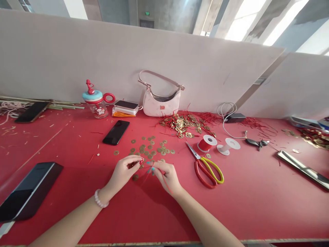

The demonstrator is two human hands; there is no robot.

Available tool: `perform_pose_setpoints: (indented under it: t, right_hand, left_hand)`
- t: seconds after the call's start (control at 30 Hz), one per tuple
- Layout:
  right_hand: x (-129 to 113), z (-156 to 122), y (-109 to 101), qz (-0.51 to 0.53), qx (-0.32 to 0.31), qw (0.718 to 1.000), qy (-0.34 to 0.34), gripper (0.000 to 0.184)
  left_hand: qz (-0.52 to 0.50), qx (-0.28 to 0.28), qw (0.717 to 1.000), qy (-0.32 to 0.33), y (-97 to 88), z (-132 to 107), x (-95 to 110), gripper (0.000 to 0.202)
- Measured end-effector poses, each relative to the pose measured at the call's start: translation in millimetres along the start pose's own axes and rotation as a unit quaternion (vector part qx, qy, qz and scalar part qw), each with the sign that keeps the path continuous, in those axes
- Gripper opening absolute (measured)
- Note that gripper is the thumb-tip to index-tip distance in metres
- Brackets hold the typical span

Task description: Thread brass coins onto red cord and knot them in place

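My left hand (125,169) pinches a thin red string (147,173) near a brass coin, fingers closed. My right hand (166,175) pinches the same string from the other side, a loose strand trailing under the palm. Both hands rest on the red table (77,144). Several loose brass coins (149,148) with square holes lie scattered just beyond the fingers. One coin (135,177) lies between my hands and my left wrist. A heap of coins tied with red string (183,124) lies further back.
Red-and-yellow scissors (207,167), a red thread spool (207,143) and an empty white spool (228,146) lie to the right. A black phone (116,132), a dark box (28,190), a white handbag (161,99), a cartoon bottle (96,101) and a metal ruler (303,168) surround the spot.
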State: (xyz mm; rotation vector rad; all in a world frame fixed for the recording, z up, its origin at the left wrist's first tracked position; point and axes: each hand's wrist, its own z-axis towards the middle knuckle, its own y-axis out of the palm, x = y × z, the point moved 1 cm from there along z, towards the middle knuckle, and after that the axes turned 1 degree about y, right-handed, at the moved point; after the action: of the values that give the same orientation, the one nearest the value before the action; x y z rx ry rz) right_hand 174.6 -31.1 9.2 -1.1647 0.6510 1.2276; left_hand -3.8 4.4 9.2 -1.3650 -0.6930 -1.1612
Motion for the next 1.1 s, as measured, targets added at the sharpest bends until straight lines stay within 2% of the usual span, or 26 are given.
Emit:
perform_pose_setpoints:
  t: [0.1,0.23,0.33,0.47,0.6,0.7,0.8,0.93,1.0,1.1]
  right_hand:
    - [3.2,4.3,-7.0,0.095,0.076,0.987,0.1,0.025]
    - [10.9,9.1,-13.8,0.197,0.161,0.952,0.169,0.021]
    - [15.3,10.7,-17.4,0.282,0.171,0.926,0.184,0.019]
    - [16.9,12.4,-24.3,0.407,0.15,0.884,0.175,0.024]
    - [17.0,14.8,-33.6,0.461,0.149,0.857,0.174,0.026]
    - [18.3,15.5,-37.9,0.431,0.152,0.873,0.17,0.023]
    - [18.0,13.7,-35.2,0.324,0.137,0.92,0.171,0.024]
    - [11.2,8.4,-19.4,0.157,0.018,0.973,0.17,0.027]
    - [6.6,5.8,-11.4,0.078,-0.034,0.986,0.14,0.024]
    - [1.9,3.2,-5.0,0.0,-0.077,0.993,0.091,0.02]
  left_hand:
    - [0.029,0.009,1.0,0.001,-0.5,0.0,0.1,0.019]
    - [0.029,0.016,0.999,-0.018,-1.0,0.5,-1.0,0.02]
    - [0.024,0.021,0.999,-0.031,-1.8,0.4,-2.9,0.02]
    - [0.025,0.022,0.999,-0.038,-2.6,0.6,-4.4,0.021]
    - [0.032,0.02,0.999,-0.037,-2.3,1.1,-5.1,0.021]
    - [0.022,0.032,0.998,-0.048,-1.0,0.9,-7.2,0.023]
    - [-0.001,0.062,0.996,-0.06,1.7,-0.1,-9.4,0.026]
    - [-0.043,0.077,0.995,-0.046,9.7,-1.7,-7.0,0.027]
    - [-0.061,0.069,0.995,-0.048,15.9,-1.3,-3.5,0.027]
    - [-0.084,0.056,0.993,-0.059,27.3,3.1,2.8,0.03]
